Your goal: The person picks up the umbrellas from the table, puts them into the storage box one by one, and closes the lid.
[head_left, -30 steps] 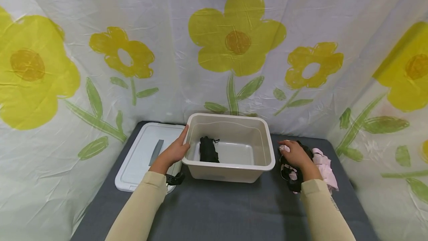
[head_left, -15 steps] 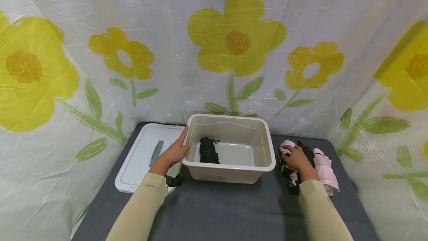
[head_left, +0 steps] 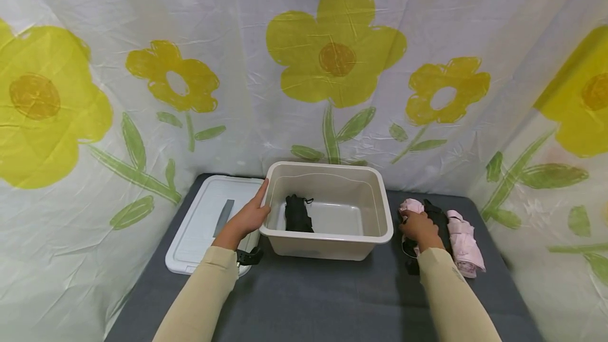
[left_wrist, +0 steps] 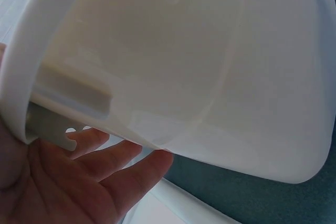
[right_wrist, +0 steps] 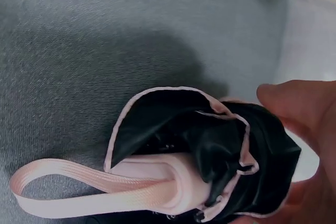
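My left hand [head_left: 247, 219] holds the left end of a beige storage bin [head_left: 323, 247]. In the left wrist view its fingers [left_wrist: 139, 177] lie along the outer wall, below the bin's rim. A black folding umbrella [head_left: 297, 216] lies inside the bin, towards the left. To the right of the bin, my right hand [head_left: 420, 227] grips a pink-and-black folding umbrella [head_left: 411, 206], thumb on one side and fingers on the other. Its pink wrist strap [right_wrist: 68, 203] loops out over the cloth in the right wrist view. The hand hides part of this umbrella.
Just right of the held umbrella lie another black folding umbrella [head_left: 437, 218] and a pink one [head_left: 465, 241]. A white lid [head_left: 197, 231] with a grey handle lies left of the bin. Dark grey cloth [head_left: 323, 300] covers the table; a flowered curtain [head_left: 247, 94] hangs behind.
My right hand has drawn back slightly and closed round the pink-and-black umbrella, exposing more of the black one beside it. The left hand and the bin have stayed in place.
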A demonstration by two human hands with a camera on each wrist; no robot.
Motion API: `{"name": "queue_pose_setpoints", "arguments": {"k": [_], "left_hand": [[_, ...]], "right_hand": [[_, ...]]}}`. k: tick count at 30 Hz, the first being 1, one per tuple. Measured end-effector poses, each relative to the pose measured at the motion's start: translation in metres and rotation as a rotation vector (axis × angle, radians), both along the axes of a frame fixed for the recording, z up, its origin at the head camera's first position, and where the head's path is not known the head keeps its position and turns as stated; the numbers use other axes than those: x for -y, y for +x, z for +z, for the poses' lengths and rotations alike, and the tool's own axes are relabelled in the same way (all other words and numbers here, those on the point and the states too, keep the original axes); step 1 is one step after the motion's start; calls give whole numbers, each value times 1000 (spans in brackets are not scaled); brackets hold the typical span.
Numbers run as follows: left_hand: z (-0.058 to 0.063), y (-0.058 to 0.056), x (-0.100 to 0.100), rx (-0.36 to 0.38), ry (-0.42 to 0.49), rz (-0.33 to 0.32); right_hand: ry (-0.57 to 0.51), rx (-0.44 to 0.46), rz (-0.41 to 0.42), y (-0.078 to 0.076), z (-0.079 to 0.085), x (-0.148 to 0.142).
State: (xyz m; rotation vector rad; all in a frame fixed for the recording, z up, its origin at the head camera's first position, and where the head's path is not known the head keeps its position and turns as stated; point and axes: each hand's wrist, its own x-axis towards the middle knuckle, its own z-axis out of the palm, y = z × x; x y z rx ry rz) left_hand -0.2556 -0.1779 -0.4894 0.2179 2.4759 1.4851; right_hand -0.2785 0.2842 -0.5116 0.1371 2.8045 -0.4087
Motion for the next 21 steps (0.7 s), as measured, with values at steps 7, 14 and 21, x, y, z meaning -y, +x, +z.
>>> {"name": "queue_pose_setpoints", "arguments": {"k": [7,14,21], "left_hand": [[-1,0,1,3,15,1],[-2,1,2,-2,16,8],[2,3,1,4,7,7]], "right_hand": [[132,-109,-29,1,-12,11],[334,-686,-24,14,-35,22],[293,-760,-27,12,-51,13]]}}
